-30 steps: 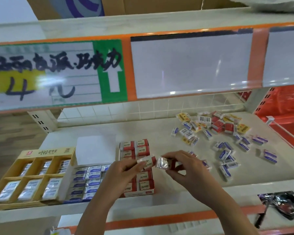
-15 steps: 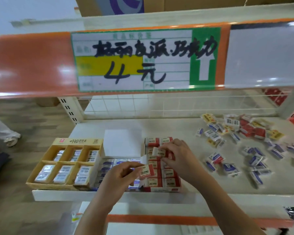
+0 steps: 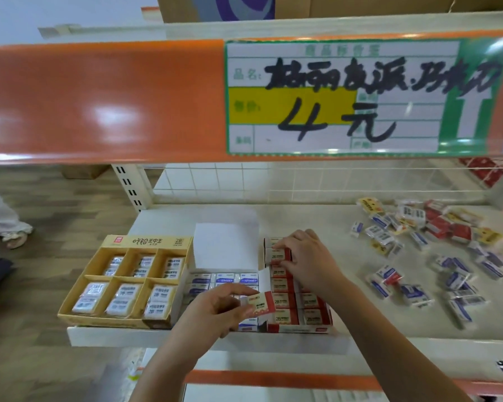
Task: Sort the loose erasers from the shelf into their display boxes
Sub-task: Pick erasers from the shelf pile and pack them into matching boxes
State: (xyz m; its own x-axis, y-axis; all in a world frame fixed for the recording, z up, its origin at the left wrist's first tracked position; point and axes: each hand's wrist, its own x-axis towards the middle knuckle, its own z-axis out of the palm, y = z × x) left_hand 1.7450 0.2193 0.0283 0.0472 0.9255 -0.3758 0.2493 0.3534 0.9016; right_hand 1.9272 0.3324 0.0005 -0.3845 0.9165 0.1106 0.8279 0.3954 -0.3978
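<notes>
My left hand pinches a red and white eraser just above the front of the boxes. My right hand pinches another red and white eraser at the far end of the red display box, which holds rows of like erasers. Beside it on the left stands a white box of blue erasers with its lid up. A yellow compartment box of wrapped erasers is farthest left. A loose pile of erasers is scattered over the shelf at right.
The upper shelf edge with its orange strip and price label hangs low over the work area. A wire grid backs the shelf. A person's foot stands on the floor at left.
My right hand has set its eraser down onto the far end of the red box. My left hand has kept its eraser near the front. The view shifted left and closer.
</notes>
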